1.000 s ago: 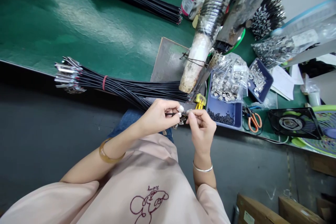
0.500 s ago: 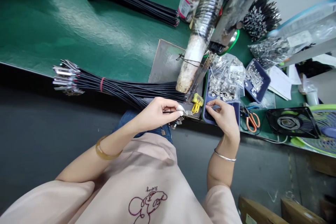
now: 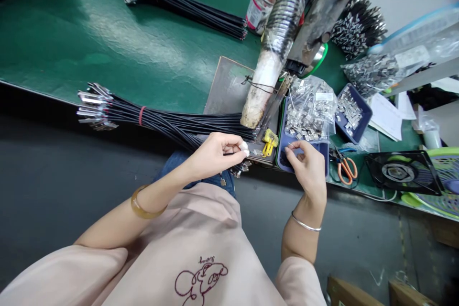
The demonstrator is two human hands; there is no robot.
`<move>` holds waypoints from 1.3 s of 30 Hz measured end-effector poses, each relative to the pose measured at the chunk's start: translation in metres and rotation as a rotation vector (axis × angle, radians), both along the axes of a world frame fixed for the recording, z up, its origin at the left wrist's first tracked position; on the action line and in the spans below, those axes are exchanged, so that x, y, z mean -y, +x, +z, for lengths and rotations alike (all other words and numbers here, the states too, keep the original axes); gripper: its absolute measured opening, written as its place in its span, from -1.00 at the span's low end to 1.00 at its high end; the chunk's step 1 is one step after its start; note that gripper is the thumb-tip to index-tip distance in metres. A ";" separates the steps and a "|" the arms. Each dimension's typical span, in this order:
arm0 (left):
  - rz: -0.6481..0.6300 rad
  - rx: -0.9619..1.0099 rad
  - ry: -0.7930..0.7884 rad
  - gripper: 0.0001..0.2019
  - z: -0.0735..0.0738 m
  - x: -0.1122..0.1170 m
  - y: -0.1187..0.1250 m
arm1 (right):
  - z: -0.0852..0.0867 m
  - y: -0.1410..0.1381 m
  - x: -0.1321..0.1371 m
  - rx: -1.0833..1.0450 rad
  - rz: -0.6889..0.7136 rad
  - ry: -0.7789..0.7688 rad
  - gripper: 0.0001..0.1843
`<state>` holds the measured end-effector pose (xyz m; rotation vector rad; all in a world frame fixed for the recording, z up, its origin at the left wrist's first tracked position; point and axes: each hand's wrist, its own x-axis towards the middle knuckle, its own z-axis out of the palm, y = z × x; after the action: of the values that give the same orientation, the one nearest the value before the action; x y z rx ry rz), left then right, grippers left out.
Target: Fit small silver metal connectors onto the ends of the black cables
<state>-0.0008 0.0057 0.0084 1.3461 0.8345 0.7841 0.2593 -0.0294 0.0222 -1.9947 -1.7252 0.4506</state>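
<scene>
Black single cable [image 3: 232, 153] pinched in left hand [image 3: 215, 155] grip; right hand [image 3: 309, 172] grip unclear at blue tray [image 3: 323, 153].

You look down on a green tabletop [image 3: 107, 48]: black cable bundle [image 3: 179, 122] with a red band, blue tray [image 3: 323, 151], orange-handled scissors [image 3: 346, 170], your pink top [image 3: 201, 229] with maroon line drawing.

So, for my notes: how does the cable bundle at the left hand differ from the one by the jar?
The near bundle reaches the left hand, which pinches a cable end; the far bundle lies untouched. The near bundle lies nearly level, the far bundle slants. Both have red bands.
</scene>
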 end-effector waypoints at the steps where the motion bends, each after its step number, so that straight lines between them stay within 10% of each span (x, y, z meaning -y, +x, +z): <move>1: 0.004 0.004 0.002 -0.87 0.000 0.000 0.000 | 0.000 -0.002 0.004 -0.054 -0.069 0.057 -0.81; 7: 0.030 0.018 -0.012 -0.90 -0.001 0.001 0.003 | 0.003 -0.037 0.024 -0.429 -0.231 0.451 -0.87; 18: 0.006 -0.002 -0.059 -0.90 0.000 0.002 0.006 | -0.007 -0.086 0.024 -0.400 0.022 0.184 -0.87; 34: -0.004 -0.027 -0.007 -0.90 -0.003 0.001 0.005 | 0.000 -0.087 0.027 -0.229 0.202 0.277 -0.94; 39: -0.020 0.028 -0.062 -0.90 -0.002 0.000 0.004 | 0.000 -0.083 0.025 -0.254 0.029 0.268 -0.85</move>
<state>0.0027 0.0053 0.0062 1.2838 0.8159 0.7540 0.1766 -0.0545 0.0222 -1.6503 -1.5676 0.4367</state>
